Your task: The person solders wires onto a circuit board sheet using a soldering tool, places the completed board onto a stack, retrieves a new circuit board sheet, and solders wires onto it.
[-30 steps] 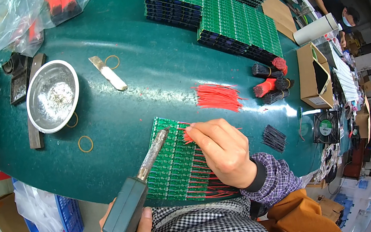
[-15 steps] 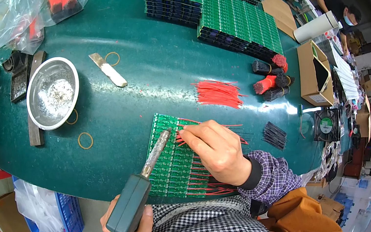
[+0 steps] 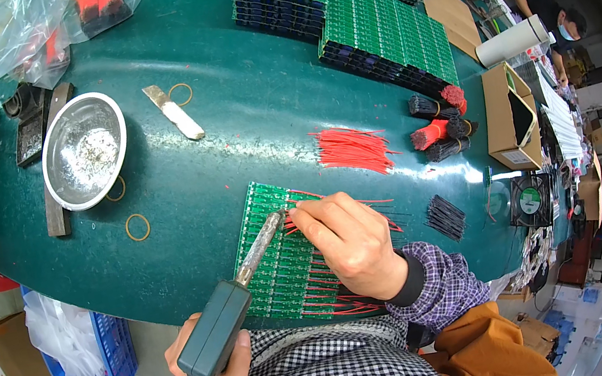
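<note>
My left hand (image 3: 217, 372) is wrapped round the dark green handle of a soldering iron (image 3: 216, 332). Its metal barrel slants up and right, and the tip meets the green circuit board (image 3: 274, 265) near its upper part. Close beside that tip, my right hand (image 3: 351, 243) pinches a thin wire at the board; its fingers cover most of it. Red wires (image 3: 322, 285) stick out along the board's right side, partly under my right hand, with some black ones among them. The board lies flat at the table's near edge.
Loose red wires (image 3: 353, 151) and black wires (image 3: 446, 218) lie beyond and right of the board. Stacked circuit boards (image 3: 386, 32) stand at the back. A metal bowl (image 3: 84, 151) sits left, near a white-wrapped bar (image 3: 180, 119). An open carton (image 3: 510, 119) stands right; a person (image 3: 558, 22) is farther off.
The soldering iron has shifted slightly right with my left hand, bringing its tip nearer my right fingertips. My right hand stays in nearly the same place.
</note>
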Available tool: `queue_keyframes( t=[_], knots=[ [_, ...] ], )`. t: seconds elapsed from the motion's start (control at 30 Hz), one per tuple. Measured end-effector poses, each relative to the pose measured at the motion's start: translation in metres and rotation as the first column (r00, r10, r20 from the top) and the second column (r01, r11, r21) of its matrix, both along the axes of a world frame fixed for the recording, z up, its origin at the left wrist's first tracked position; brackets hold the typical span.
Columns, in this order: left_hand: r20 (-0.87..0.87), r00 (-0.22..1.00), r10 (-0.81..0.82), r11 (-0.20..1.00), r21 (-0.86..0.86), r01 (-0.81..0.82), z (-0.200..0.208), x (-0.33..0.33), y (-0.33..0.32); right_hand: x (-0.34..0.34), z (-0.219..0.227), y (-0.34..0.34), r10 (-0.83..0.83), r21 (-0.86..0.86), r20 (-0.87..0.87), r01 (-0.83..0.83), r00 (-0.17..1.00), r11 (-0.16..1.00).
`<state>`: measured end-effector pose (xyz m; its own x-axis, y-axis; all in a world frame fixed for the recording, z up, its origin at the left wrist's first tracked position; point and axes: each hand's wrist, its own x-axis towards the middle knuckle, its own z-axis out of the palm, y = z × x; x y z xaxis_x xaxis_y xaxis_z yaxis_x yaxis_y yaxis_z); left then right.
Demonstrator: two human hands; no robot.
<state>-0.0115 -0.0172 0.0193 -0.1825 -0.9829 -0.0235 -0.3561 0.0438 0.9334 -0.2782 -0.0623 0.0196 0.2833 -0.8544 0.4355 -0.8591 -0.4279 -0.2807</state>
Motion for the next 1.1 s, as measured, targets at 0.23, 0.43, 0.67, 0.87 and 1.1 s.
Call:
queue_keyframes(
  t=[0.23,0.43,0.67,0.87,1.1],
  knots=[
    [0.014,0.999,0.046,0.998,0.041,-0.047,-0.014,0.014,0.019,-0.001,-0.001,0.0,0.006,-0.011,-0.015,-0.007,1.0,1.0],
    [-0.011,0.992,0.129,0.982,0.137,-0.126,-0.012,0.013,0.023,0.001,-0.001,0.0,0.002,-0.023,-0.019,-0.003,1.0,1.0],
    [-0.041,0.983,0.179,0.977,0.125,-0.173,-0.01,0.012,0.024,0.002,0.003,0.002,-0.021,-0.031,0.003,0.021,1.0,0.999],
    [-0.033,0.986,0.165,0.981,0.106,-0.161,-0.009,0.013,0.024,0.003,0.001,0.006,0.012,-0.05,0.075,-0.008,0.997,0.999],
    [-0.026,0.993,0.119,0.98,0.161,-0.113,-0.006,0.015,0.021,0.003,-0.002,0.005,0.021,-0.006,0.062,-0.02,0.998,1.0]
  ],
)
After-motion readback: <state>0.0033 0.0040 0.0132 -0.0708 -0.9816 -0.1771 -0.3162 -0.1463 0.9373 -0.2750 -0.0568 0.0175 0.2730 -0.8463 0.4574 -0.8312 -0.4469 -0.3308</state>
